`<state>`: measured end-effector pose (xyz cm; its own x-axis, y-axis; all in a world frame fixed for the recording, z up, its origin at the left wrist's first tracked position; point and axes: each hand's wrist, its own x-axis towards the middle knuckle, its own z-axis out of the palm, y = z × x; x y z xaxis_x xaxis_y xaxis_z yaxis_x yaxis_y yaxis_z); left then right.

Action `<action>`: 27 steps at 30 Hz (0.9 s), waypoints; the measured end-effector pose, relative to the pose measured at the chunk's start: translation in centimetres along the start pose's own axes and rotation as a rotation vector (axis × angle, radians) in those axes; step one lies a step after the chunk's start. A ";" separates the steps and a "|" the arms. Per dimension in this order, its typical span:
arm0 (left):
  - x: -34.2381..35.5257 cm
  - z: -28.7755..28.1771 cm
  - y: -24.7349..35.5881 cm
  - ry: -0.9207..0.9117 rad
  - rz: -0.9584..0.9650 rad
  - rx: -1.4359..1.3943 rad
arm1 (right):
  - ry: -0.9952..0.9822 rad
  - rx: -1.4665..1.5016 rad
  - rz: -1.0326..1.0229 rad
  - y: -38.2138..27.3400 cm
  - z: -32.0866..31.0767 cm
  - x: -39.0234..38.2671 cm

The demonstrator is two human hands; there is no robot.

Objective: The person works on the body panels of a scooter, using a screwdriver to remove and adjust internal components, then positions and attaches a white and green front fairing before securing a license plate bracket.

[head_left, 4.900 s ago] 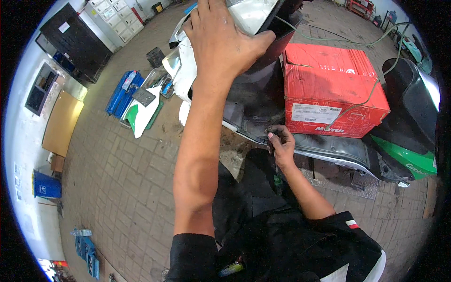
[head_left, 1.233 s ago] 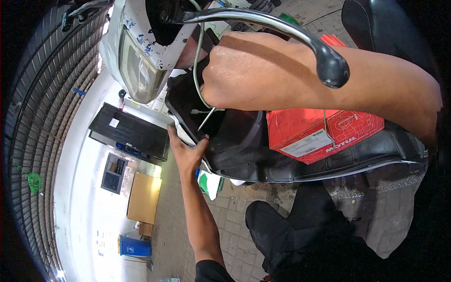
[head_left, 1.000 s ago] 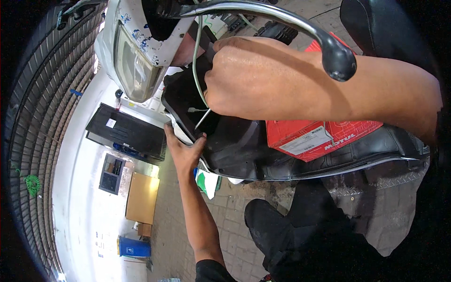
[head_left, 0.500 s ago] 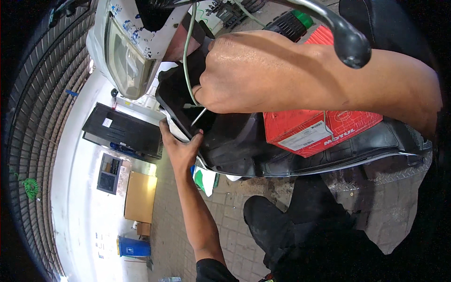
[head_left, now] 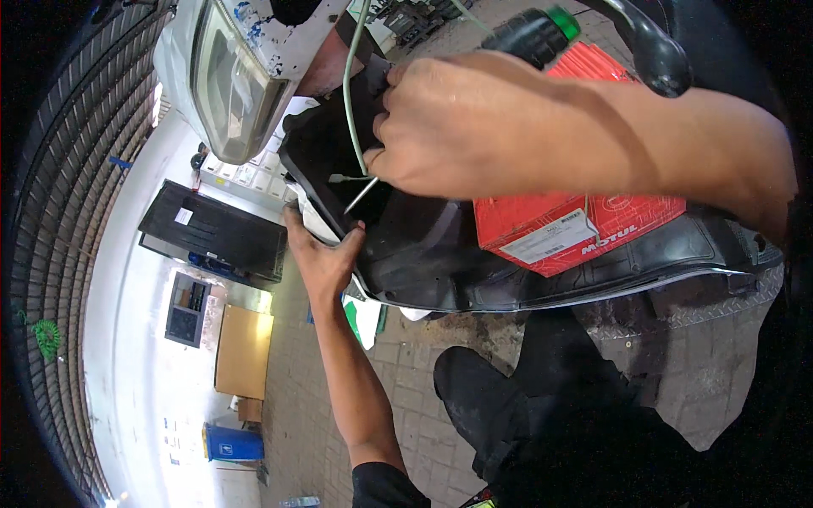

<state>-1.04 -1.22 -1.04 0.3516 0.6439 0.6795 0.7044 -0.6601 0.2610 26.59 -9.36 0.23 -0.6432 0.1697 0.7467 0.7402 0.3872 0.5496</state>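
Observation:
My right hand [head_left: 436,127] is closed around a screwdriver, its handle hidden in my fist; the bare metal shaft [head_left: 362,195] points down-left into the scooter's black inner panel [head_left: 415,254]. A pale cable [head_left: 354,102] runs down beside my knuckles. My left hand [head_left: 326,258] grips the panel's left edge, thumb on the black rim, fingers around the outer side near a white piece. Above the panel is a scuffed white front body with a clear lamp lens [head_left: 233,110]. A black lever [head_left: 660,68] and a green-ended handlebar grip [head_left: 529,38] hang over my right forearm.
A red cardboard box [head_left: 533,241] sits on the floorboard. My dark-clad legs are below. Along the left are a ribbed roller shutter [head_left: 51,237], a black door [head_left: 212,229], a brown board [head_left: 241,351], a blue bin [head_left: 233,443] and a green coiled hose [head_left: 47,339].
Earlier my left hand was high and my right low at the floorboard; now they have swapped heights. Over the last second both hands shifted slightly up in view and the lever moved right.

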 end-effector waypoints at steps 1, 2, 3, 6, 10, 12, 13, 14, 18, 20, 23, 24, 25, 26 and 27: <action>0.0 0.2 -0.4 0.031 0.038 0.026 | -0.065 0.008 -0.019 0.5 -0.3 0.3; 0.1 0.3 -0.6 0.063 0.076 0.051 | -0.131 0.014 -0.038 0.9 -0.5 0.6; 0.1 0.5 -0.6 0.040 0.031 0.049 | -0.052 -0.007 -0.061 1.3 0.0 0.5; -0.3 -0.1 -3.0 0.062 0.068 0.098 | -0.118 -0.050 -0.089 1.8 0.5 2.3; 0.5 0.8 -2.8 0.117 0.160 0.024 | -0.523 0.132 -0.009 3.0 -2.2 5.4; 0.3 0.7 -2.6 0.115 0.165 0.011 | -0.830 0.380 0.149 3.3 -2.8 6.9; 0.2 0.4 -2.0 0.100 0.126 0.047 | -0.967 0.488 0.254 3.3 -2.8 7.7; 0.1 0.2 -1.8 0.084 0.087 0.084 | -1.033 0.549 0.312 3.3 -2.6 8.1; 0.0 0.3 -2.0 0.094 0.121 0.068 | -0.455 0.308 0.029 3.3 1.7 4.5; -0.2 0.2 -1.7 0.091 0.086 0.062 | -0.509 0.196 0.087 1.7 1.3 3.6; 0.0 0.4 -1.9 0.108 0.103 0.061 | -0.299 0.021 0.074 0.2 0.5 2.5; -0.1 0.5 -2.4 0.132 0.134 0.088 | -0.300 0.036 0.073 0.2 0.3 2.6; -0.3 0.6 -2.8 0.124 0.123 0.092 | -0.366 0.192 0.149 0.2 0.1 2.6; -0.4 0.6 -3.0 0.115 0.105 0.080 | -0.433 0.347 0.225 0.1 0.2 2.7; -0.3 0.7 -2.9 0.110 0.104 0.065 | -0.696 0.485 0.297 0.7 0.9 4.0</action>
<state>-2.72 0.84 -2.48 0.3576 0.5249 0.7724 0.7073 -0.6923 0.1430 24.35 -7.57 3.26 -0.5287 0.7733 0.3498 0.8321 0.5536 0.0338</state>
